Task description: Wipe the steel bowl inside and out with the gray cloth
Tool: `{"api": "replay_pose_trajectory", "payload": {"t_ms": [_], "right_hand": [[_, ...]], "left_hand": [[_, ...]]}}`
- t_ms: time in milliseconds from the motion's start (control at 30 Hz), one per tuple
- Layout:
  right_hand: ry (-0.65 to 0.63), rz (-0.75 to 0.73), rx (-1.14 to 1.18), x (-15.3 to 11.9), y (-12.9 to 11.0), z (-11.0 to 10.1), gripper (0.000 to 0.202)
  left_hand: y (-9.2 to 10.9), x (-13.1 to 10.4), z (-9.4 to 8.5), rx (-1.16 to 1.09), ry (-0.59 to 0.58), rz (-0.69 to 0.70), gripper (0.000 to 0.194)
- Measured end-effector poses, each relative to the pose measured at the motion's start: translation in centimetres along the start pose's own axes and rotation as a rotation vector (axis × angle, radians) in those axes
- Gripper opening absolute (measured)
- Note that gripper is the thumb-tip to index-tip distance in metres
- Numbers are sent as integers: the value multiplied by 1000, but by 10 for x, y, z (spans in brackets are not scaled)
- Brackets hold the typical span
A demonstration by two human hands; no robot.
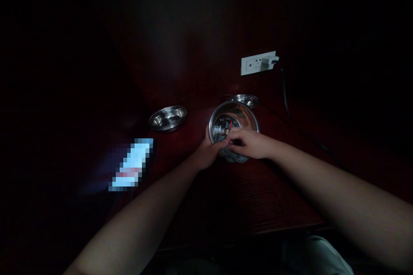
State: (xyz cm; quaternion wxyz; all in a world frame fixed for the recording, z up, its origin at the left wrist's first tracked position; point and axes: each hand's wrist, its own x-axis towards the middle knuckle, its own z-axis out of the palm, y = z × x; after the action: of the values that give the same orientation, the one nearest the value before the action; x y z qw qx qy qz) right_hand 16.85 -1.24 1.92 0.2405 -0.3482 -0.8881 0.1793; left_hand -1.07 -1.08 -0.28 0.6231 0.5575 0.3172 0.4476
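It's some dim indoor room — wall socket (pixel 254 65), dark-red tabletop (pixel 258 197).

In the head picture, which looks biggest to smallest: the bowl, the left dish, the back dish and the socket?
Largest to smallest:
1. Bowl
2. Left dish and socket: too alike to rank
3. Back dish: least shows, but the bowl partly hides it, so I'm unsure.

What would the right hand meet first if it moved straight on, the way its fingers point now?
Most likely the left hand: the right hand points toward it, across the metal bowl. Depth is unclear here, so they may already touch.
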Motion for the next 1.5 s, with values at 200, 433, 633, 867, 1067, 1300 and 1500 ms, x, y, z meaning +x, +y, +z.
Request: {"api": "replay_pose_trajectory", "payload": {"t_ms": [200, 433, 633, 867, 1067, 1300, 1500], "right_hand": [[-41, 29, -11, 0, 1, -1, 14], [-76, 33, -65, 0, -2, -3, 14], [-79, 54, -111, 0, -4, -4, 15], [-70, 94, -150, 0, -6, -3, 14], [-19, 149, -246, 0, -6, -4, 11], [1, 151, -271, 0, -4, -4, 10], [-6, 119, -235, 0, -1, -4, 10]], "left_hand": [[2, -2, 1, -32, 71, -67, 73], [1, 1, 1, -30, 80, -27, 70], [-1, 2, -2, -22, 52, -28, 46], [-1, 1, -1, -44, 64, -43, 56], [0, 1, 0, -73, 72, -79, 69], [0, 2, -1, -49, 76, -62, 70], [-1, 2, -1, -55, 65, -79, 77]]}}
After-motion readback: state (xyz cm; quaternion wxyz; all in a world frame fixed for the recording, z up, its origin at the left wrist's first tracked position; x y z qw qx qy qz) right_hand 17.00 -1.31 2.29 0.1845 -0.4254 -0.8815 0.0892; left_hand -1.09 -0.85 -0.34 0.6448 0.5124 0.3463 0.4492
